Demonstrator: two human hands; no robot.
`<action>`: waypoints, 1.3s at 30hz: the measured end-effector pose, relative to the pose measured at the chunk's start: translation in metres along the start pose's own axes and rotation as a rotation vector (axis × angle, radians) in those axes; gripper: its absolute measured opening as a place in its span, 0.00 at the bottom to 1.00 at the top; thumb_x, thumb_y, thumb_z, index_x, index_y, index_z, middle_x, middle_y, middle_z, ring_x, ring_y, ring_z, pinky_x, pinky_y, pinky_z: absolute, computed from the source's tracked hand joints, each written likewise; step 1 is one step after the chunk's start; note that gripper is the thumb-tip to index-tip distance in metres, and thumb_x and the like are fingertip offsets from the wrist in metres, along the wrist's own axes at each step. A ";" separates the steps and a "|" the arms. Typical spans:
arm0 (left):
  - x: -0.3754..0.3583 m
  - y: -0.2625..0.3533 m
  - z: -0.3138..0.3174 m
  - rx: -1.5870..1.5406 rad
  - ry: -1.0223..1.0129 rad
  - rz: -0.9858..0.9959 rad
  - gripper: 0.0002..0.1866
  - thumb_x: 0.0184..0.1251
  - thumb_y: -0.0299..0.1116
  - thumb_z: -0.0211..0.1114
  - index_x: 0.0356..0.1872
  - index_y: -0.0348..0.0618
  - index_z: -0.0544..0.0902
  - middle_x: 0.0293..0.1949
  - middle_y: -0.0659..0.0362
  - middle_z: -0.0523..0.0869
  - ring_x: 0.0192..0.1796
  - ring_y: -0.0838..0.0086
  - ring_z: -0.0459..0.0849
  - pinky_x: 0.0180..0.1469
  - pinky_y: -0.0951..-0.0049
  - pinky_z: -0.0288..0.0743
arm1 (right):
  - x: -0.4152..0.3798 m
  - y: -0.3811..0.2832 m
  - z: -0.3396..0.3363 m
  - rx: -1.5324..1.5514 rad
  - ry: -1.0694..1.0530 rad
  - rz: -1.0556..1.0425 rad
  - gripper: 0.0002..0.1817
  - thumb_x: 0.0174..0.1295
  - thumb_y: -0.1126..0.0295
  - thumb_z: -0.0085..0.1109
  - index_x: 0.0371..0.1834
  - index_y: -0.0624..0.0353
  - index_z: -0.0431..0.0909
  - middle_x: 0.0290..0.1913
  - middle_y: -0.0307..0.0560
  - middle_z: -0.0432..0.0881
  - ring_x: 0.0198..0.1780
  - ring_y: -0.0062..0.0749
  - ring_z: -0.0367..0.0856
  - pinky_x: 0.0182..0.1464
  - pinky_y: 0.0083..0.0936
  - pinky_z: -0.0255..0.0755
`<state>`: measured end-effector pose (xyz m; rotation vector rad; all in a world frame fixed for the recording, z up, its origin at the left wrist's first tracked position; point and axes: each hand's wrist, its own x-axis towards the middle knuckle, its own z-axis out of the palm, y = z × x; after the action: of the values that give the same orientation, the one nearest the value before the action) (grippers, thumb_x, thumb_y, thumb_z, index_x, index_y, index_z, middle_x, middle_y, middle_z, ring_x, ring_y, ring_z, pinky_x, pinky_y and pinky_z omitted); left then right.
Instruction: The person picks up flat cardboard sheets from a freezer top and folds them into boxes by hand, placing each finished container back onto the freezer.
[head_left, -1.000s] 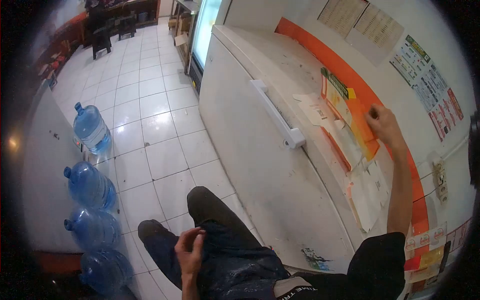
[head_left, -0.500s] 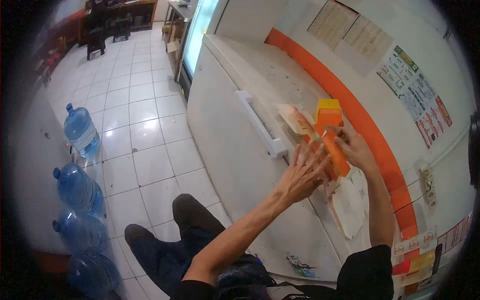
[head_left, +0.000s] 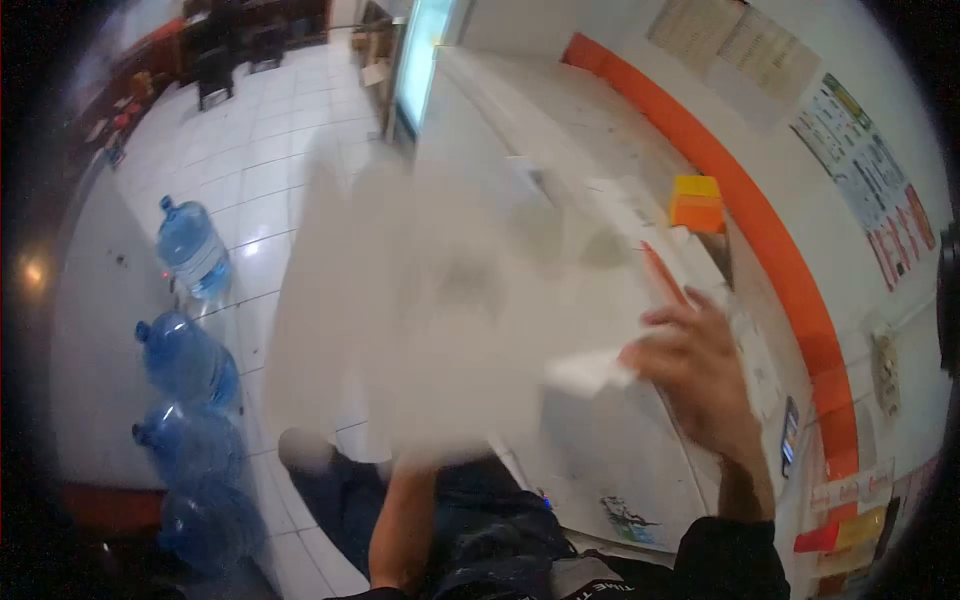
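A large white card sheet point(head_left: 450, 320) with flaps, smeared by motion, fills the middle of the view. My right hand point(head_left: 690, 370) has its fingers closed on the sheet's right-hand flap. My left forearm point(head_left: 402, 530) rises from below to the sheet's lower edge, and the left hand itself is hidden behind the card. Past my right fingers, a narrow orange piece point(head_left: 665, 272) shows on the white chest freezer point(head_left: 540, 100). A small yellow-and-orange box point(head_left: 697, 205) stands on the freezer near the wall.
Several blue water bottles point(head_left: 195, 248) line the tiled floor at left. A phone point(head_left: 790, 437) lies near the wall at right. Printed sheets point(head_left: 870, 170) hang above an orange wall band point(head_left: 740, 190). A power strip point(head_left: 886, 372) is on the wall.
The orange folded card between my hands is no longer held. A large white sheet has come up in front of me, and my left arm has drawn back left and down.
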<state>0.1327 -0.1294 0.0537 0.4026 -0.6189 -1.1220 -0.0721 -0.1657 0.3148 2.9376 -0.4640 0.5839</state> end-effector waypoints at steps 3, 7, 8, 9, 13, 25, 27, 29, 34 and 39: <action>-0.040 0.093 -0.002 -0.122 0.186 -0.245 0.42 0.76 0.66 0.36 0.74 0.38 0.64 0.70 0.48 0.73 0.70 0.59 0.73 0.74 0.58 0.62 | -0.004 -0.025 0.059 0.106 -0.065 -0.039 0.11 0.59 0.72 0.67 0.42 0.40 0.85 0.53 0.39 0.83 0.64 0.42 0.76 0.75 0.53 0.57; -0.092 0.100 -0.061 0.002 0.188 -0.114 0.43 0.74 0.63 0.47 0.77 0.39 0.60 0.68 0.45 0.73 0.69 0.62 0.74 0.70 0.61 0.68 | -0.003 -0.044 0.143 0.427 -0.057 0.081 0.13 0.58 0.76 0.70 0.40 0.40 0.86 0.67 0.47 0.73 0.71 0.48 0.70 0.74 0.49 0.62; -0.101 0.108 -0.062 0.212 0.219 -0.069 0.40 0.74 0.54 0.57 0.78 0.40 0.59 0.67 0.44 0.75 0.66 0.64 0.77 0.67 0.62 0.72 | -0.001 -0.048 0.159 0.436 -0.059 0.063 0.13 0.58 0.76 0.70 0.40 0.40 0.86 0.67 0.47 0.73 0.71 0.48 0.70 0.74 0.49 0.62; -0.109 0.117 -0.059 0.246 0.301 -0.090 0.38 0.71 0.42 0.62 0.79 0.43 0.57 0.65 0.45 0.77 0.63 0.66 0.80 0.64 0.65 0.75 | 0.001 -0.054 0.171 0.564 -0.081 0.150 0.12 0.60 0.77 0.68 0.40 0.42 0.86 0.68 0.50 0.71 0.71 0.49 0.70 0.72 0.46 0.67; -0.125 0.118 -0.064 0.386 0.510 -0.059 0.41 0.69 0.19 0.62 0.80 0.50 0.55 0.56 0.46 0.84 0.50 0.72 0.86 0.53 0.73 0.80 | 0.003 -0.082 0.225 1.219 0.034 0.443 0.16 0.71 0.75 0.58 0.60 0.54 0.77 0.72 0.55 0.67 0.69 0.41 0.72 0.64 0.38 0.76; -0.126 0.129 -0.052 0.720 0.582 -0.082 0.26 0.82 0.43 0.54 0.71 0.37 0.72 0.58 0.52 0.85 0.59 0.71 0.82 0.65 0.71 0.72 | 0.033 -0.111 0.251 1.339 -0.054 0.724 0.25 0.78 0.63 0.49 0.70 0.68 0.67 0.58 0.55 0.80 0.58 0.37 0.78 0.63 0.33 0.70; -0.129 0.125 -0.059 0.642 0.575 -0.067 0.27 0.82 0.45 0.53 0.71 0.37 0.72 0.59 0.52 0.84 0.60 0.71 0.81 0.65 0.71 0.72 | 0.034 -0.110 0.255 1.359 -0.057 0.707 0.25 0.78 0.63 0.48 0.71 0.68 0.67 0.58 0.56 0.80 0.58 0.37 0.78 0.63 0.33 0.70; -0.131 0.120 -0.066 0.561 0.567 -0.053 0.28 0.82 0.47 0.52 0.71 0.37 0.72 0.61 0.53 0.83 0.60 0.71 0.81 0.65 0.71 0.71 | 0.035 -0.107 0.256 1.375 -0.062 0.691 0.25 0.78 0.62 0.47 0.71 0.68 0.67 0.58 0.57 0.80 0.58 0.37 0.78 0.63 0.33 0.70; -0.134 0.130 -0.057 0.519 0.451 -0.041 0.31 0.78 0.39 0.60 0.75 0.36 0.64 0.63 0.51 0.81 0.60 0.69 0.82 0.63 0.69 0.73 | 0.040 -0.102 0.257 1.387 0.000 0.808 0.24 0.78 0.63 0.48 0.69 0.70 0.68 0.56 0.56 0.81 0.56 0.36 0.80 0.61 0.32 0.72; -0.142 0.136 -0.052 0.560 0.453 -0.183 0.34 0.73 0.34 0.66 0.75 0.38 0.63 0.63 0.43 0.79 0.64 0.59 0.79 0.65 0.60 0.74 | 0.052 -0.101 0.255 1.365 0.074 0.731 0.23 0.78 0.63 0.49 0.67 0.69 0.69 0.55 0.54 0.81 0.54 0.33 0.80 0.58 0.32 0.74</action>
<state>0.2203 0.0544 0.0576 1.1799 -0.4900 -0.9700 0.0963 -0.1271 0.0956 3.7882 -1.7449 1.5993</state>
